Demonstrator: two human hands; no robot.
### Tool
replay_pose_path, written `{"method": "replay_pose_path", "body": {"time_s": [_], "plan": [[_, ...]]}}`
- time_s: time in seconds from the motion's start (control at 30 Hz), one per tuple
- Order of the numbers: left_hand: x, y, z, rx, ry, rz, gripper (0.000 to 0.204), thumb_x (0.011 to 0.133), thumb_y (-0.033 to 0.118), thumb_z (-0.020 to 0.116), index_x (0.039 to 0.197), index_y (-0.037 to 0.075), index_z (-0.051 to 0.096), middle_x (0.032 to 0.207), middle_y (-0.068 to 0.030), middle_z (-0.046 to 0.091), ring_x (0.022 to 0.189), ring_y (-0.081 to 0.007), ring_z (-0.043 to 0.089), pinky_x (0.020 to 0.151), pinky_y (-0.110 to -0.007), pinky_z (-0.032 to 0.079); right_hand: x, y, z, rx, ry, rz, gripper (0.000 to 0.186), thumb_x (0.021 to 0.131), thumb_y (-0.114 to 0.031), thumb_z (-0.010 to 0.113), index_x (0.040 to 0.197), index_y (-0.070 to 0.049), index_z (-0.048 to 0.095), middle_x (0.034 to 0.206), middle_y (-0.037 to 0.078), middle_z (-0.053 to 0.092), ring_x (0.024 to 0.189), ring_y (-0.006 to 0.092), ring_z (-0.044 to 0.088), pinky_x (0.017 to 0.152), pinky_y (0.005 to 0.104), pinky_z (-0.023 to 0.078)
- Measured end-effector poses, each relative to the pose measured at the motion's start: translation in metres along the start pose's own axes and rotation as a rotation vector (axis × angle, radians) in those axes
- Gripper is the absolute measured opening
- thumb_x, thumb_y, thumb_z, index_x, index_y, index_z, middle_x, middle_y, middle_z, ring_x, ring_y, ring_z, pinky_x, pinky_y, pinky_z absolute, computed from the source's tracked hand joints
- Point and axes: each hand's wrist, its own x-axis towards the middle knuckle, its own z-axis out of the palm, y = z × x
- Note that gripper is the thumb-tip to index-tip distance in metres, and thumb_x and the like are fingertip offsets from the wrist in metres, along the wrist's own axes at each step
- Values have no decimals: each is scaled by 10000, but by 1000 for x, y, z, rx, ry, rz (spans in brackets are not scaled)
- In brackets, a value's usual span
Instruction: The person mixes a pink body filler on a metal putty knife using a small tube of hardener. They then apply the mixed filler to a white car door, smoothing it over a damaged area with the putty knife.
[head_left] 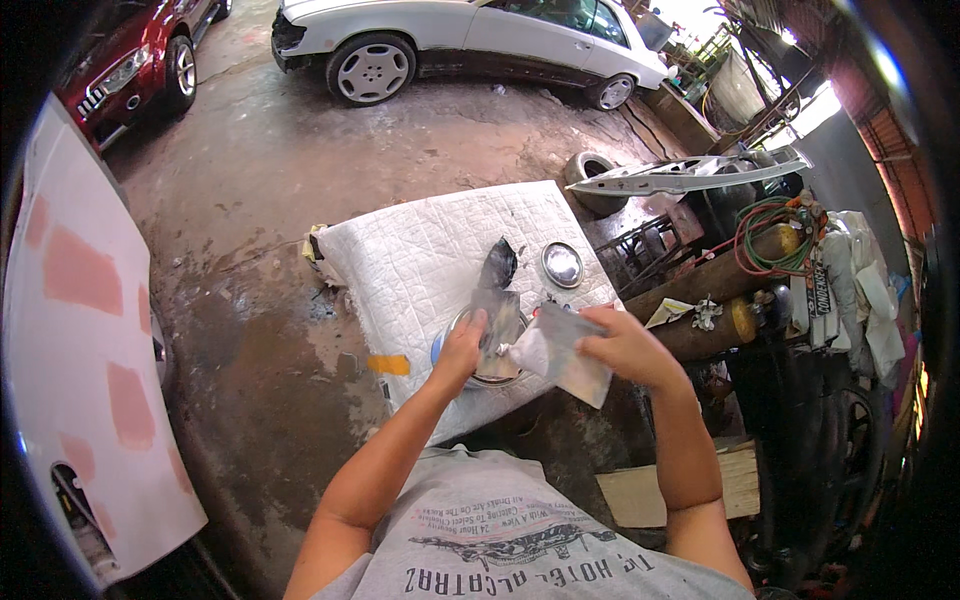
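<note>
Two bare hands each grip one flat, grey, roughly rectangular plate above a single white, quilted sheet-covered table (405, 275). The left hand (460, 350) is closed on the upright-looking grey plate (502, 325) at its left edge, thumb on the near face; the right hand (635, 348) pinches the tilted grey plate (582, 375) by its upper right part. One smooth mass of white paste (532, 352) sits on the right plate's left side, between the two plates; whether it also touches the left plate I cannot tell. Under the left hand is one round can with a blue side (437, 347), mostly hidden. Farther back on the sheet lie one round, silver metal lid (562, 265) and one crumpled, glossy black piece (502, 260); one orange-yellow strip (389, 364) is at the left edge. Two cars, one white (450, 35) and one dark red (125, 75), stand beyond.
</note>
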Motion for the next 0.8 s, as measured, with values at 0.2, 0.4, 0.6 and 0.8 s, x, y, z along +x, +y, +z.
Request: {"method": "replay_pose_path", "body": {"time_s": [0.2,0.4,0.6,0.8], "plan": [[-10,-7,-13,-42,34,16,438,1047,339,504,1319,1,559,1191,-83,650,1050,-160,586,948,-300,446,3,-59,25,-652,-126,-189,295,859,-63,590,1150,-29,554,939,251,688,804,360,703,735,449,555],[-28,14,-7,-272,106,28,406,1057,322,484,1314,11,526,1188,-96,641,1063,-176,605,950,-325,477,-14,-81,21,-801,-60,-381,187,856,-20,558,1041,-31,531,907,176,643,867,341,688,740,431,551],[-52,47,5,-392,94,-44,384,1065,318,457,1322,33,479,1174,-118,639,1011,-236,680,815,-413,609,-10,-43,29,-692,132,-489,219,849,-25,546,1067,-19,528,1067,184,558,1112,372,560,954,489,456],[-69,68,29,-393,144,-68,381,1075,317,420,1355,60,443,1202,-118,622,997,-256,688,776,-441,627,-4,21,62,-364,349,-667,621,776,92,624,1358,-84,499,1322,210,454,1258,426,470,1076,499,402]]}}
